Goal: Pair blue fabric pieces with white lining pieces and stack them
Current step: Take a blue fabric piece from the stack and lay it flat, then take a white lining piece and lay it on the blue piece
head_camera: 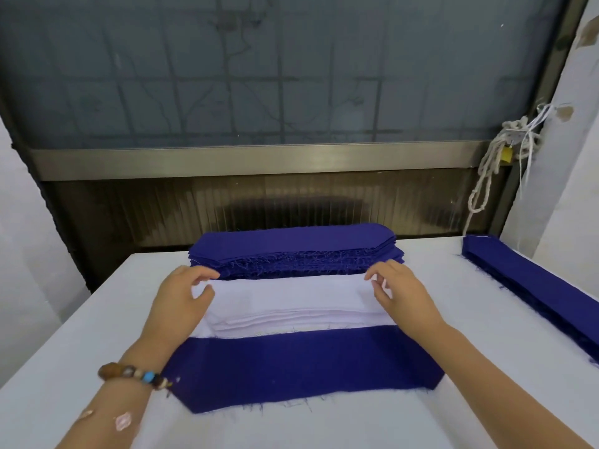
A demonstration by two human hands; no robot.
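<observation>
**A:** While both hands work the white lining stack (pixel 291 306), the risk is lifting two plies; they're thin and cling at the edges.

**B:** Grip state?

**A:** Left hand (pixel 181 299) pinches the top ply's far-left corner. Right hand (pixel 398 293) has fingers spread over the far-right corner; can't tell if it's pinching.

**B:** Layout?

**A:** Lining's long axis runs left-right. Blue stack (pixel 291 251) sits just behind it, single blue piece (pixel 301 367) just in front, both parallel.

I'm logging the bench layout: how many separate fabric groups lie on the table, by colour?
Blue: 3, the far stack, the right-edge stack and the near piece.
White: 1, the lining stack.
Total: 4.
</observation>
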